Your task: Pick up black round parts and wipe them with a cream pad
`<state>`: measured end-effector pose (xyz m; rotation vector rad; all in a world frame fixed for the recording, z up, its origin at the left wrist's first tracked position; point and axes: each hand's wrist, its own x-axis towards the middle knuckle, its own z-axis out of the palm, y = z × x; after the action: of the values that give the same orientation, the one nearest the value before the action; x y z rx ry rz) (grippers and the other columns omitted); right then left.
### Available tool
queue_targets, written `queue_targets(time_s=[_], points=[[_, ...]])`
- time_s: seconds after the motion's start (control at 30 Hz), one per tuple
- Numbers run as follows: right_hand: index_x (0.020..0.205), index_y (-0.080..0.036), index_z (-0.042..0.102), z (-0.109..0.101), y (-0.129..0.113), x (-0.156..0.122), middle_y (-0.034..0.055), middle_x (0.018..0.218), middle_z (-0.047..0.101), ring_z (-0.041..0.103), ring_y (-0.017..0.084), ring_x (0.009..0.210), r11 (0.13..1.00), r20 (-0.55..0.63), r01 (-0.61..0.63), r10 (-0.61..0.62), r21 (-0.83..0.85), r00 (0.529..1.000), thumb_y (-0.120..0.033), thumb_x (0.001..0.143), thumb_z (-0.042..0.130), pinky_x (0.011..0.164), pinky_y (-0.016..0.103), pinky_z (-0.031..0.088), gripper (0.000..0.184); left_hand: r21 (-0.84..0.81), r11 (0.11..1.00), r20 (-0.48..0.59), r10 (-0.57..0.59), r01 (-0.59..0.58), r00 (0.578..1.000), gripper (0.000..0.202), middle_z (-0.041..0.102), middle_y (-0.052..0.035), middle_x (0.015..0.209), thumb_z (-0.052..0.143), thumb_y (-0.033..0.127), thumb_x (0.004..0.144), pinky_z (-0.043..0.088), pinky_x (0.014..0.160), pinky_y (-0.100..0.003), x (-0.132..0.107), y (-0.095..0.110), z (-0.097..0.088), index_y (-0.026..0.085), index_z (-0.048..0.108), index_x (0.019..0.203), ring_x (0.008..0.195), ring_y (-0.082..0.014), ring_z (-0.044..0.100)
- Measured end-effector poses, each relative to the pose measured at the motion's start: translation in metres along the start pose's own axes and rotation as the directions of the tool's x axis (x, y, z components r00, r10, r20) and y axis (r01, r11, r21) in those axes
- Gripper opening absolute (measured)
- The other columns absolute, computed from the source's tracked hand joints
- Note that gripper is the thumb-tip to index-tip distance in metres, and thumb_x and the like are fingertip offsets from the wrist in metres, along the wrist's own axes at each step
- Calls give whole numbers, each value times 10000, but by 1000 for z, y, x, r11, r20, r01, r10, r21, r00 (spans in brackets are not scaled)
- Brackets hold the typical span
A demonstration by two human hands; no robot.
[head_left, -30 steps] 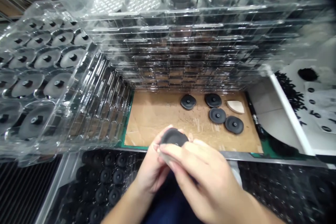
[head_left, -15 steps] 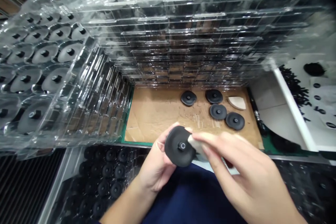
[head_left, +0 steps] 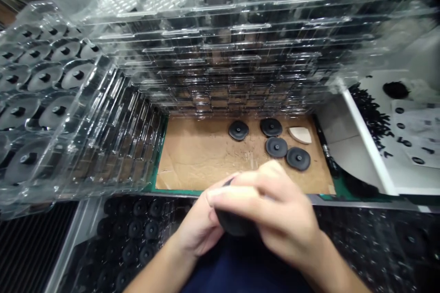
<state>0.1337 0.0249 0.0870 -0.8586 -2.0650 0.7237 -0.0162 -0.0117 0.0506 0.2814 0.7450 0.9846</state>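
One black disc (head_left: 236, 222) sits low in the head view, held between my left hand (head_left: 194, 229) and my right hand (head_left: 275, 210), just above my dark blue garment (head_left: 240, 274). Left fingers curl up behind the rim; right fingers lie together across the top, pressing the disc toward the left palm. Both sets are closed on it, not apart. For sound handling, I judge the grip should stay at the rim, with enough pressure that the disc cannot slip and drop onto the parts below.

Ahead, on a cardboard sheet (head_left: 202, 160) over a green mat (head_left: 338, 185), lie four more black discs (head_left: 276, 147) and a pale wedge (head_left: 299, 135). Stacked clear plastic trays (head_left: 223, 55) rise beyond, a second stack (head_left: 58, 100) stands to the left, and a lower tray of black discs (head_left: 130, 233) lies at lower left.

Findings on visibility: my right hand covers most of the held disc, so its face and condition cannot be inspected. I cannot tell whether anything else is pinched between the fingers. Black parts on white paper (head_left: 412, 123) at the right edge are too blurred to identify.
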Motion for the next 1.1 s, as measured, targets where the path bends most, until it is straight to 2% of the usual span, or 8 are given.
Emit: queue_targets(time_s=[0.17,0.37,0.53,0.63,0.73,0.87,1.0,1.1], points=[[1072,-216,687,13,59,-34,60,1004,717,653,182,882,866,-104,-496,488,-68,866,-276,944,466,782,306,495,262,-172,985,78,1,12,997,504,737,-15,1065,839,375,595,531,809,-230,-2,0,-9,251,702,1064,941,-203,707],[949,-227,742,57,70,-94,36,811,744,694,196,735,853,184,-515,520,-78,834,-243,893,495,658,292,545,254,-265,964,86,0,23,996,563,701,-26,1203,826,408,586,576,795,-255,-1,1,-20,263,686,1112,1006,-231,697],[1035,-205,708,33,60,-81,61,935,745,699,215,837,824,160,-557,567,-102,808,-271,926,475,691,311,548,265,-277,960,110,-8,38,994,562,714,-37,1167,830,381,598,579,795,-264,-3,2,-24,258,679,1126,1003,-241,696],[1073,-249,674,2,38,-51,25,1041,727,683,169,903,848,0,-525,526,-63,850,-282,931,518,704,246,531,214,-263,964,111,-1,31,994,564,722,-40,1127,828,379,602,578,788,-268,-4,1,-23,251,675,1130,983,-241,700],[1110,-280,639,-9,7,-23,-17,1040,719,657,126,897,941,-166,-335,324,-42,931,-199,917,558,734,213,496,224,-250,968,99,-1,26,995,593,731,-39,1082,827,391,603,562,805,-249,-5,-3,-20,244,663,1154,965,-218,701],[1138,-195,629,8,-9,-5,32,990,727,643,147,814,997,-66,1,-6,-79,998,-116,929,507,718,283,460,254,-191,982,34,13,-6,999,601,742,-40,1042,854,382,568,511,847,-176,-7,-8,-24,215,686,1121,978,-158,680],[1051,-170,673,14,1,0,29,850,717,641,158,730,974,120,-132,156,-182,980,-83,921,478,639,292,424,250,-159,982,-81,89,-101,993,559,743,1,1064,867,345,556,508,846,-166,-7,-6,-30,259,705,1084,958,-127,677],[1068,-189,663,14,0,2,31,924,731,650,158,773,985,97,-63,80,-160,992,-76,918,479,682,300,426,263,-129,984,-25,120,-123,992,608,750,-14,1039,870,376,531,524,831,-204,-4,-3,-23,259,696,1102,921,-150,689]])
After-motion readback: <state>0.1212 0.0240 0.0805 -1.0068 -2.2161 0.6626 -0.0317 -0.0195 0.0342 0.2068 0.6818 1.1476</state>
